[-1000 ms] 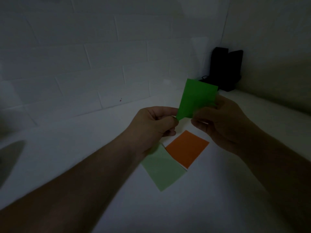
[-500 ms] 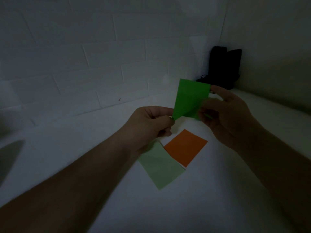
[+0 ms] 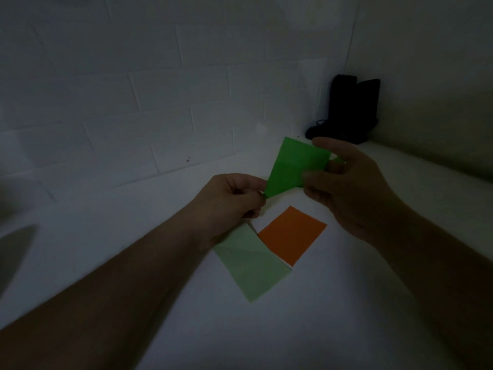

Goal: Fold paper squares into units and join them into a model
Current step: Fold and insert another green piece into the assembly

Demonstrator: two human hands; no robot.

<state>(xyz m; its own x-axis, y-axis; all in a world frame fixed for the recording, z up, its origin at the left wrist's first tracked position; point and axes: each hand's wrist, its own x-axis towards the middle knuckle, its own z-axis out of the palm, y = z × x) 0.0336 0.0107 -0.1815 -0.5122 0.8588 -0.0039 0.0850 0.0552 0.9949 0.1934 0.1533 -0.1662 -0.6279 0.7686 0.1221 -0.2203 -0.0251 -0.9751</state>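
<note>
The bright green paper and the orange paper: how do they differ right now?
The bright green paper is held up in the air, pinched by the left hand and right hand; the orange paper lies flat on the table, untouched. The green one shows a fold; the orange looks plain. Both are small coloured sheets.

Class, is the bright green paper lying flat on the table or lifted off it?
Lifted: the green paper is held above the table, pinched by both hands.

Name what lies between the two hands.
In the head view, the bright green paper sheet spans the gap: left hand pinches its lower corner, right hand holds its right side.
</note>
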